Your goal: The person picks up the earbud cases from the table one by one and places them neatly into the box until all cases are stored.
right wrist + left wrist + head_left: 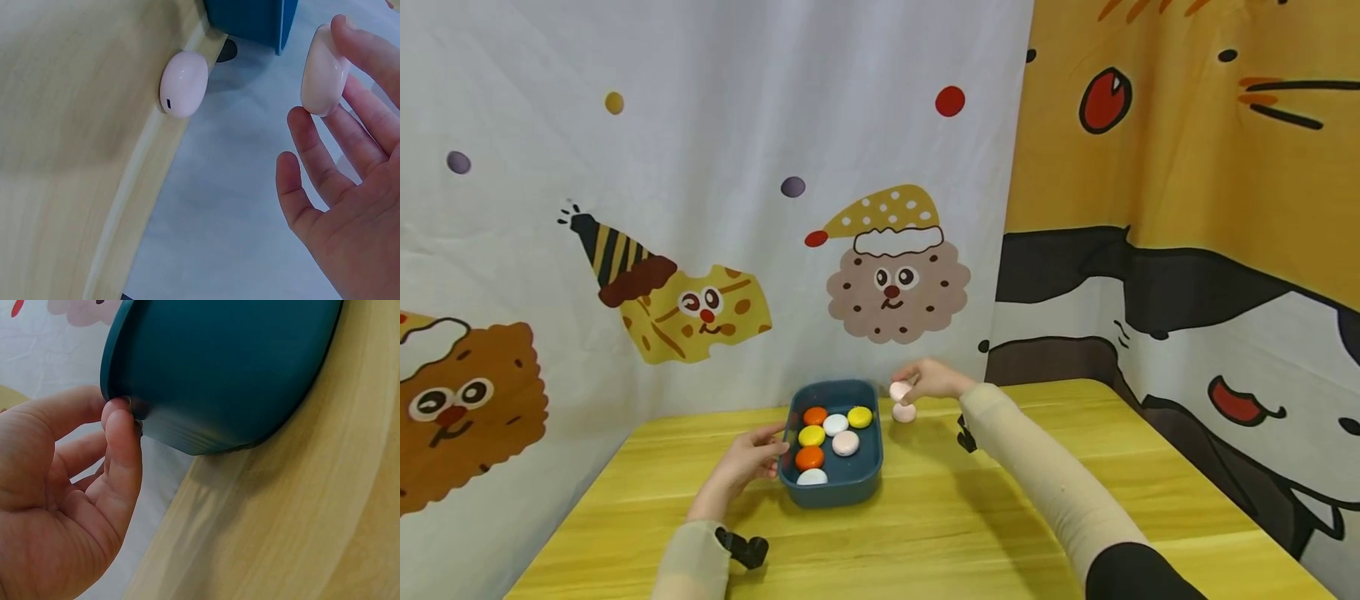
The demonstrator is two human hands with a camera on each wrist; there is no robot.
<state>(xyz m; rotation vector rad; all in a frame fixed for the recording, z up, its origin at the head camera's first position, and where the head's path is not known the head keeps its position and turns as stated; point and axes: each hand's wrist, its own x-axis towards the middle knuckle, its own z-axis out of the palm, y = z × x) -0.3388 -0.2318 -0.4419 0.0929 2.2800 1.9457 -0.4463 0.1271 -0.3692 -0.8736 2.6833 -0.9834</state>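
A dark blue, open-topped box stands on the table. At its left side my left hand pinches the rim between thumb and fingers, seen closely in the left wrist view. My right hand, beyond the box's right side, holds a pale pink pebble-shaped piece by its edges, above the table. Beneath it on the table lies a second pink piece with a small dark slot in its side. Inside the box are several similar rounded pieces, among them an orange one, a yellow one and a pink one.
The yellow wood-grain table reaches back to a white printed curtain. On the right hangs another curtain with large cartoon animals. Black wrist mounts sit on both forearms.
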